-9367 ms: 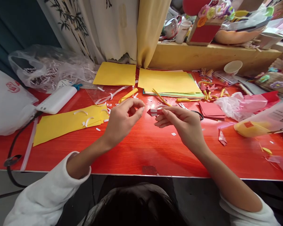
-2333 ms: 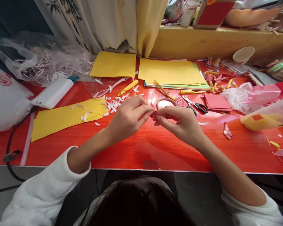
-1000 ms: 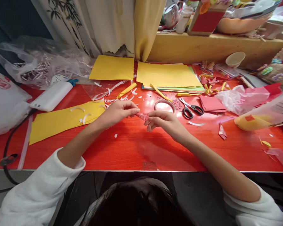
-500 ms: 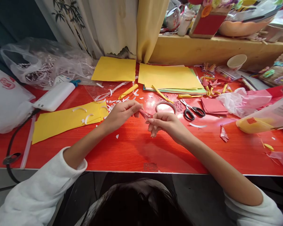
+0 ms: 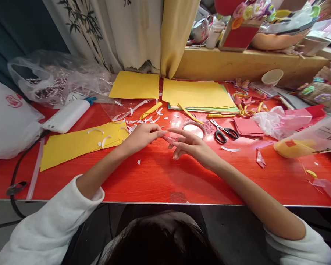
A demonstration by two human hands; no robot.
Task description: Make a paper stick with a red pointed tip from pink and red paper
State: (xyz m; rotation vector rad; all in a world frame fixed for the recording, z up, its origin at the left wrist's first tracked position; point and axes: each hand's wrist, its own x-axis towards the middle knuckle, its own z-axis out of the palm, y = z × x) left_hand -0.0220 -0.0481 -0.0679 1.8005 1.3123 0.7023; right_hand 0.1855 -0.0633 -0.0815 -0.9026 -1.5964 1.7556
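The table is glossy red with faint grain streaks. The small folded piece is pinkish red; the square papers are a flatter red. The stack of sheets shows yellow on top, green at its edge. The scissors have black handles and silvery blades. The sleeves are white. The pale curtain bears dark bamboo and mountain prints.
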